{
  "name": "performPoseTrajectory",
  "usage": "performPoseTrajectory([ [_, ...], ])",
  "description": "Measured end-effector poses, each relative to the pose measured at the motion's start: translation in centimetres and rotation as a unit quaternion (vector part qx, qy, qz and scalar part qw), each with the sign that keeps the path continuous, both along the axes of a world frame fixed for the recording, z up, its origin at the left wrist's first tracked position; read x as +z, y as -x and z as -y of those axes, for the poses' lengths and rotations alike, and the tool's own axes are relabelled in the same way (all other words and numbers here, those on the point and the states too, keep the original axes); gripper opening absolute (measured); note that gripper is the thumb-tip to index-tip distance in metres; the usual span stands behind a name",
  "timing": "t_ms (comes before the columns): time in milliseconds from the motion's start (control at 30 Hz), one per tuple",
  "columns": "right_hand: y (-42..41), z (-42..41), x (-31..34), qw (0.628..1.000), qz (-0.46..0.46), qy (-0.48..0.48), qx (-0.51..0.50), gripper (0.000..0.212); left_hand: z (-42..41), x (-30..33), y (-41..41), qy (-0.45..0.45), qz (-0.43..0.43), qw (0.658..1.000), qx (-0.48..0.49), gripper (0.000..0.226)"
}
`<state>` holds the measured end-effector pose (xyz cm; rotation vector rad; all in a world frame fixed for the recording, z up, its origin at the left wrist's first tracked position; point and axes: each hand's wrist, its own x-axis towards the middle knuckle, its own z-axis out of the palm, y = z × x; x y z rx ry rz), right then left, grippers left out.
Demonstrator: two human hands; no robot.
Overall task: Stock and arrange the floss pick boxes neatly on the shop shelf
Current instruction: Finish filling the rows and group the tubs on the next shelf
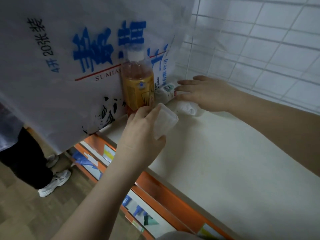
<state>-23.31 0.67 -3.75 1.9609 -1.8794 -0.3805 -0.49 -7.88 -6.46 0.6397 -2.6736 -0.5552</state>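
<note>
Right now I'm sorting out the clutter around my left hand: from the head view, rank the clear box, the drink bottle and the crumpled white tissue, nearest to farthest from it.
1. Clear box: gripped in the left hand.
2. Drink bottle: just beyond its fingertips, at the shelf's left end.
3. Crumpled white tissue: farther right, under the right hand.

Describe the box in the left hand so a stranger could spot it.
Start at the cream shelf top and go to its far-left corner, where a tea bottle stands. Just in front, the left hand grips a translucent box, the only one lifted off the shelf.
</note>
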Motion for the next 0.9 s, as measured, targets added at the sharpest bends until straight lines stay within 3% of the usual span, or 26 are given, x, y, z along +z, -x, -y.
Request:
performPoseTrajectory([
  [300, -1.8, -2.8, -0.2, 0.994, 0.069, 0.011, -0.090, 0.062, 0.3, 0.4, -0.4, 0.007, -0.008, 1.000, -0.028, 0.076],
  [533, -7.1, -8.1, 0.0, 0.964, 0.133, 0.067, -0.220, 0.065, 0.8, 0.5, -2.3, 0.027, -0.069, 0.991, -0.115, 0.061],
  [900, -23.0, -19.5, -0.6, 0.828, 0.168, 0.234, -0.481, 0.060, -1.8, 0.6, -5.4, -0.003, -0.086, 0.961, -0.263, 0.069],
])
